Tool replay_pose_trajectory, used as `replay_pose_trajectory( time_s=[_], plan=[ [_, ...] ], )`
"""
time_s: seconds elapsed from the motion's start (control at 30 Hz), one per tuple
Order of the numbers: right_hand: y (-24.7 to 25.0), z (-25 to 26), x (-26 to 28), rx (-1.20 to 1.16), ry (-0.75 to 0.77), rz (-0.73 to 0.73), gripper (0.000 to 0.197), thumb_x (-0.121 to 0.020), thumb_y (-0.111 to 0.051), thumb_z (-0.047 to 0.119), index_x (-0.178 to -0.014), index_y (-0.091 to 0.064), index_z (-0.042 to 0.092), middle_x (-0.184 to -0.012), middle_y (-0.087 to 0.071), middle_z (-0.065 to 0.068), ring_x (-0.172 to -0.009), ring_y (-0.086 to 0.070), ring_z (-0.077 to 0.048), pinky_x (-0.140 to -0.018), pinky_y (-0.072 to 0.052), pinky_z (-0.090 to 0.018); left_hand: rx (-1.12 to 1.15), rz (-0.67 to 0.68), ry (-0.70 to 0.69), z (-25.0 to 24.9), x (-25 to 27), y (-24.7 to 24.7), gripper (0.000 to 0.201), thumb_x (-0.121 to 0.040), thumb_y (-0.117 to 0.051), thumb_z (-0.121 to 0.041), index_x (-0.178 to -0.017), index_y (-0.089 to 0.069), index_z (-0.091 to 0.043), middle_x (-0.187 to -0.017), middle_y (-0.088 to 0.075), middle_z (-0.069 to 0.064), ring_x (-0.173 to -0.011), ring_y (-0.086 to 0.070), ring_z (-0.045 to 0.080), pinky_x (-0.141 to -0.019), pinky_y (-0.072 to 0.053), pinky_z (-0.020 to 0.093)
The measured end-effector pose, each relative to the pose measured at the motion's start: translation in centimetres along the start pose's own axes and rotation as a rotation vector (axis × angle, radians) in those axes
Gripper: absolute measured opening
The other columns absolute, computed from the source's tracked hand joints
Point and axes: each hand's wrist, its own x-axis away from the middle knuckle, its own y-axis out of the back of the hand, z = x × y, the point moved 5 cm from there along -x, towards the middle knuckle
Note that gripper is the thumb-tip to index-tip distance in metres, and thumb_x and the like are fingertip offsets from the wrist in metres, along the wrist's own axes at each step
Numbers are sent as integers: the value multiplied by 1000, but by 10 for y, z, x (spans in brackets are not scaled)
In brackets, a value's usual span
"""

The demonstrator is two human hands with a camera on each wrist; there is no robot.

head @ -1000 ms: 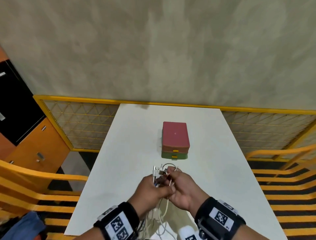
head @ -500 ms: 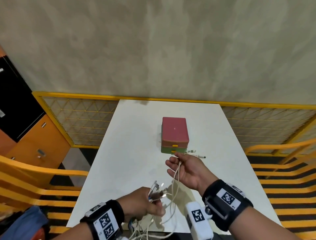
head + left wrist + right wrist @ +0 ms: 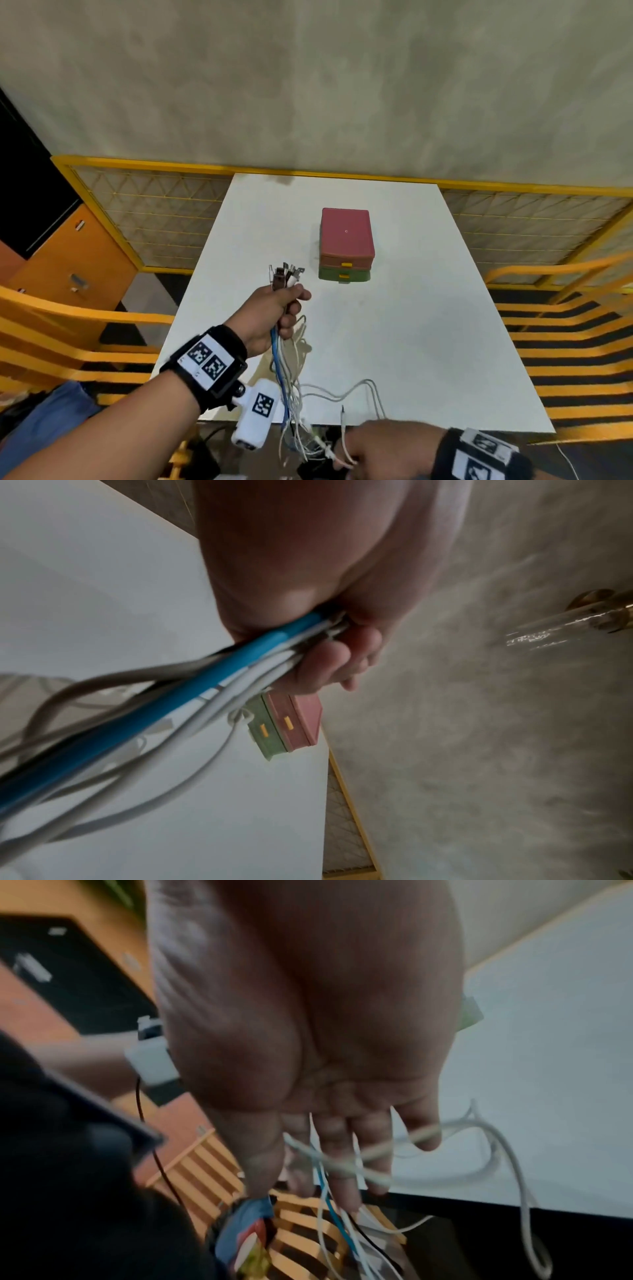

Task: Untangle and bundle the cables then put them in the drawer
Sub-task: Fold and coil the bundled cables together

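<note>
The left hand (image 3: pixel 274 315) grips the plug ends of the blue and white cables (image 3: pixel 286 383) above the white table (image 3: pixel 394 335), the right hand (image 3: pixel 383 448) seemingly combs open-fingered through their loose tails, so bundling remains and the pink-and-green drawer box (image 3: pixel 346 246) stands shut.

Workspace: yellow mesh barrier (image 3: pixel 147 219), cabinets (image 3: pixel 68 260)

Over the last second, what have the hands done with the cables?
The hands have parted. The left hand has lifted its grip on the cables, plug ends up, out over the table. The right hand has dropped to the near table edge, its fingers running through the hanging strands. The drawer box stays shut in place.
</note>
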Motion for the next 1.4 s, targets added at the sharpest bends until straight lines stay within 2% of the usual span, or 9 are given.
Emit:
replay_pose_trajectory(
  time_s=[0.13, 0.2, 0.43, 0.6, 0.77, 0.9, 1.07, 1.23, 1.4],
  plan=[
    [-4, -7, -5, 155, -171, 48, 32, -102, -38, 12, -121, -58, -5, -117, -60, -19, -103, -58, -22, -92, -41, -34, -13, 59, -34, -11, 3, -14, 26, -102, -50, -27, -92, -62, -7, -60, -49, 0, -45, -39, 13, -45, -33, 24],
    [14, -2, -1, 224, -170, -23, 30, -92, -53, 29, -105, -65, 6, -109, -66, -15, -99, -63, -28, -77, -43, -32, -12, 95, -57, -17, 9, -21, 26, -102, -50, -28, -90, -62, -8, -62, -52, 1, -47, -43, 14, -46, -36, 26],
    [115, 27, 29, -289, 116, -856, 54, -72, -71, 61, -116, -45, 46, -124, -48, 22, -117, -46, 7, -94, -38, -12, -154, 301, -329, -63, 49, -57, 29, -102, -49, -22, -83, -70, -13, -104, -71, 10, -100, -70, 23, -82, -55, 35],
    [150, 55, 47, -110, 166, -1246, 61, -67, -68, 64, -123, -58, 43, -120, -48, 23, -119, -43, -1, -99, -40, -26, -398, 387, -527, -104, 74, -74, 22, -101, -50, -11, -90, -69, -10, -114, -68, 9, -102, -65, 1, -84, -47, 9],
    [155, 81, 40, -611, 445, -886, 47, -75, -71, 39, -119, -55, 33, -115, -66, 11, -111, -61, -3, -98, -50, -32, -482, 314, -641, -128, 86, -71, 16, -98, -56, -23, -89, -68, -17, -115, -71, 11, -102, -66, 6, -85, -49, 15],
    [129, 60, 6, -490, 307, -715, 22, -83, -65, 42, -101, -58, 32, -102, -69, 7, -95, -65, -8, -91, -51, -36, -273, 177, -732, -162, 95, -54, 32, -96, -50, -41, -74, -62, -20, -117, -74, 0, -114, -66, 14, -96, -45, 31],
    [67, 2, -24, -134, 18, -380, 14, -91, -48, 44, -87, -61, 42, -127, -64, 6, -119, -57, -11, -105, -39, -26, -134, 256, -715, -178, 107, -44, 33, -93, -45, -40, -67, -58, -26, -107, -75, 5, -113, -68, 27, -107, -37, 59],
    [107, -17, 3, -483, 34, -698, 24, -72, -62, 49, -82, -65, 27, -78, -68, 8, -72, -60, -3, -76, -53, -37, -200, 294, -642, -161, 107, -44, 38, -94, -44, -40, -62, -61, -28, -109, -76, 4, -115, -67, 21, -110, -36, 57],
    [133, 40, 24, -738, 290, -645, 48, -71, -60, 63, -85, -68, 17, -82, -68, 4, -74, -56, -8, -67, -42, -24, -195, 297, -627, -146, 104, -58, 38, -92, -46, -37, -61, -64, -28, -102, -77, 5, -110, -69, 24, -106, -45, 49]
  ],
)
